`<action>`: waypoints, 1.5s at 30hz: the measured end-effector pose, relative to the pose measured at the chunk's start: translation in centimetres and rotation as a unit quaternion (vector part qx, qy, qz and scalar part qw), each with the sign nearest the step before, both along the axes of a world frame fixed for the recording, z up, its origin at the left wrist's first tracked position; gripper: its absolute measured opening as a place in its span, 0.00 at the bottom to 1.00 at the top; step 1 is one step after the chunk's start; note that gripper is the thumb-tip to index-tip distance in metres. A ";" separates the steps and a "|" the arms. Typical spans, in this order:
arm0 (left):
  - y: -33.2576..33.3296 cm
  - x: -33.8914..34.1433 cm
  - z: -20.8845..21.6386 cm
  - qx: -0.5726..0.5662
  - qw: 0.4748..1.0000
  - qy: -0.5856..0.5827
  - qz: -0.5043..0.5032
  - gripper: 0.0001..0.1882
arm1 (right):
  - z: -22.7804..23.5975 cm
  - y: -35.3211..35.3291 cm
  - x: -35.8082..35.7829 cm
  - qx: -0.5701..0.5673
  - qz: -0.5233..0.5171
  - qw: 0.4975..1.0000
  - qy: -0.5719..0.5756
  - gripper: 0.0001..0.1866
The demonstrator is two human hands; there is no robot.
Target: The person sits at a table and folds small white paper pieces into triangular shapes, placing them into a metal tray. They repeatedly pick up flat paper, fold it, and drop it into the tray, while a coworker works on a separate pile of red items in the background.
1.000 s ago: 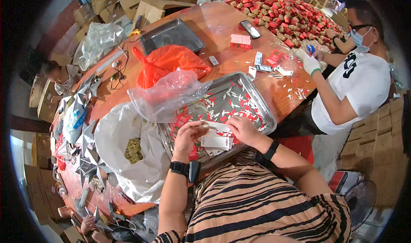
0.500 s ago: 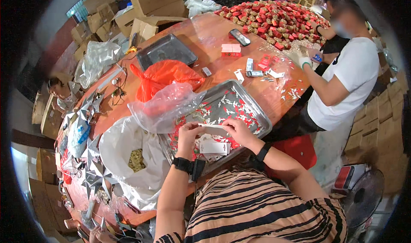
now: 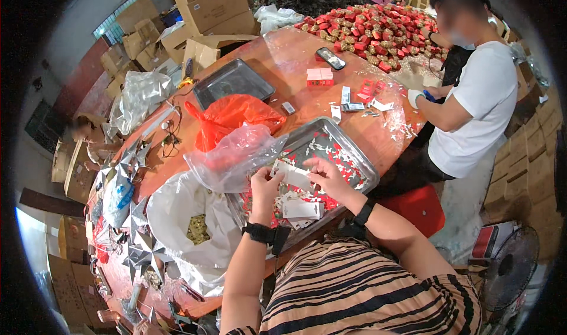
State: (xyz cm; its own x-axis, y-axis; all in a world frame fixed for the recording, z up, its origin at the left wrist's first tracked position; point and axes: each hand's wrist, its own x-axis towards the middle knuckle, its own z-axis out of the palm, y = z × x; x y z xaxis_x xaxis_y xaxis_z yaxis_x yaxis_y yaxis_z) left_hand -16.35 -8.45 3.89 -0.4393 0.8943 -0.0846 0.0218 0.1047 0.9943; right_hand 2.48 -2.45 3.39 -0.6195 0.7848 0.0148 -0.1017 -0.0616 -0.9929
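Note:
A blank white card strip point(image 3: 294, 176) is held above the near part of a metal tray point(image 3: 373, 172). My left hand point(image 3: 266, 187) pinches its left end. At the strip's other end my right hand point(image 3: 332, 180) has its fingers apart, the thumb side close to or touching the card. A stack of white hang cards point(image 3: 302, 210) lies in the tray just below my hands. Many small red and white cut pieces point(image 3: 348, 158) are scattered over the tray's bottom.
A clear plastic bag point(image 3: 230, 163) and a red bag point(image 3: 236, 117) lie beyond the tray; a white sack point(image 3: 171, 214) stands left. Silver stars point(image 3: 142, 249) cover the left edge. A black tray point(image 3: 233, 84) and a red-and-gold heap point(image 3: 378, 36) sit farther off. A co-worker point(image 3: 478, 98) stands right.
The strip has tilted, its right end now lower and nearer me. My right hand's fingers have spread from their grip. The co-worker at the right has shifted posture, and the whole view has moved slightly.

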 end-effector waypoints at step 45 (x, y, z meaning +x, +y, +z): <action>0.9 0.0 -10.2 -0.117 0.912 0.392 0.037 0.09 | -7.7 15.4 9.8 -0.162 -0.348 0.914 -0.129 0.08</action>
State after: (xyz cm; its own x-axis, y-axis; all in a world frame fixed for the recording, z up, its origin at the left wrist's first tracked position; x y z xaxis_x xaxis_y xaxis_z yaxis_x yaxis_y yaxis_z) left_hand -16.32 -7.54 -6.35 -0.5055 0.8574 0.0967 0.6999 0.3419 0.6271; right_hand 12.28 12.92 -4.29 0.0807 0.9275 -0.3649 0.0058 -0.3666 -0.9304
